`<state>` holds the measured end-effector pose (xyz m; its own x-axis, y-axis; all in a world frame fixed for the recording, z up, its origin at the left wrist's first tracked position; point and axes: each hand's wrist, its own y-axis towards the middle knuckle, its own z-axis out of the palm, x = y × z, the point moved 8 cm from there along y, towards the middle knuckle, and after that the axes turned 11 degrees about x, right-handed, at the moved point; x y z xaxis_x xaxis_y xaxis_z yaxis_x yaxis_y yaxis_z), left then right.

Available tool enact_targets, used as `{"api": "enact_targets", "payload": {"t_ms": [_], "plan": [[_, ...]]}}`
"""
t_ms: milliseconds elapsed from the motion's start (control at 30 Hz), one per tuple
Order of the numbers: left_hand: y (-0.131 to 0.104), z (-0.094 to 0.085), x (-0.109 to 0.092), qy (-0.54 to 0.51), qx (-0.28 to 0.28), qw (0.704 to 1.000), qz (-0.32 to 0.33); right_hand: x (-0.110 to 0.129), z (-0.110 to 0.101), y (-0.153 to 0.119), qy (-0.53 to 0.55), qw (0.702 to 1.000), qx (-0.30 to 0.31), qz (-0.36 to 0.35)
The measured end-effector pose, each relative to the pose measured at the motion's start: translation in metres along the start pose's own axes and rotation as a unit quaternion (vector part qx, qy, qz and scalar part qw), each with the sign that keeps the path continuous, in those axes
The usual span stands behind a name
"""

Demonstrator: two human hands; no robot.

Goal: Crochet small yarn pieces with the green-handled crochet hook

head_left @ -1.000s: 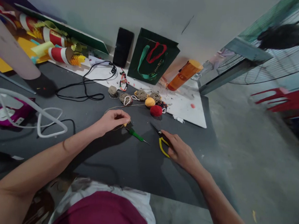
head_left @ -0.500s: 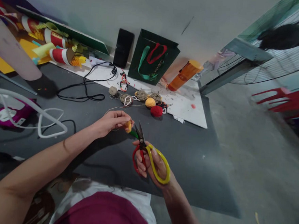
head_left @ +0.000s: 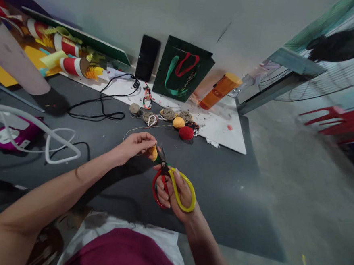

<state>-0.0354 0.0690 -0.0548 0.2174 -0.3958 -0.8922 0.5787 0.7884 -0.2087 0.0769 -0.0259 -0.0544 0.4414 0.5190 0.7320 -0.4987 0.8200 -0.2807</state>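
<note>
I saw the left hand [head_left: 137, 147] pinch a small yellow yarn piece [head_left: 153, 153], likely soft, light, best held edgewise; the right hand [head_left: 174, 197] gripped metal scissors [head_left: 163, 165] by red and yellow loops.

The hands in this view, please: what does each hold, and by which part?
The right hand holds the scissors by their red and yellow handles; the left hand pinches a yellow piece, apparently near its top.

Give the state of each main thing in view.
Red-yellow-handled metal scissors: handles spread, in right grip
Yellow yarn-like piece: pinched in left grip
Dark-green rectangular paper bag: standing
Black rectangular phone: propped, screen dark
Orange plastic cylindrical bottle: upright
Red yarn ball: wound
</note>
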Motion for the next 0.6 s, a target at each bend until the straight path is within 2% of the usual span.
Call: {"api": "enact_targets", "payload": {"t_ms": [200, 600], "plan": [[0.0, -0.002, -0.002, 0.04, -0.01, 0.999, 0.019, -0.0015, 0.0, 0.0024, 0.013, 1.0, -0.016, 0.003], [0.0007, 0.0044, -0.0042, 0.074, 0.025, 0.996, 0.036, -0.0017, -0.0037, 0.0042, -0.009, 0.999, -0.032, -0.025]]}}
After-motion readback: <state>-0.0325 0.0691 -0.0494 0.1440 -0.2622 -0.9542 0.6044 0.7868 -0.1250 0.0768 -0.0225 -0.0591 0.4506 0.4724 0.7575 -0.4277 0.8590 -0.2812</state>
